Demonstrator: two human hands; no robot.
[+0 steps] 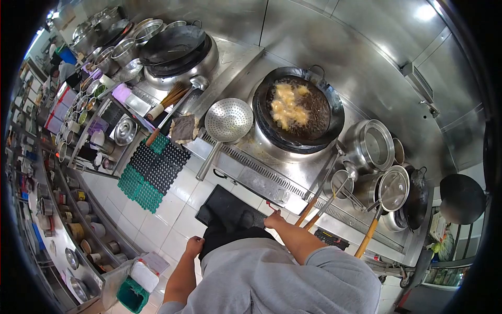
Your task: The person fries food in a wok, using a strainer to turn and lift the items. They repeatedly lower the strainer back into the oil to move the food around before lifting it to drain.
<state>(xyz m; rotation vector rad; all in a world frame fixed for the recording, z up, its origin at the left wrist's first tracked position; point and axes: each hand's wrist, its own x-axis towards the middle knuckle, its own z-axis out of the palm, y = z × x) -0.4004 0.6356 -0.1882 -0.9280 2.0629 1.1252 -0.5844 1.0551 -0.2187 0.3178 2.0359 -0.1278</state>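
Observation:
My right hand [273, 220] is at the front of the stove, its fingers closed at a small red lever [270, 206]. My left hand [195, 246] hangs beside my hip with its fingers curled and nothing visible in it. Ahead, a black wok [337, 107] sits on the burner, holding dark bubbling oil. Pale golden battered pieces [288, 107] float in a cluster in the oil. A perforated strainer ladle [228, 120] lies left of the wok, its handle reaching over the stove's front edge.
On the right stand metal pots [362, 144], a mesh strainer [394, 187] and wooden-handled ladles. To the left are a second wok [172, 44], a bamboo brush [175, 94] and a seasoning cart [86, 131]. A black mat [225, 201] and a green bin [132, 295] are on the floor.

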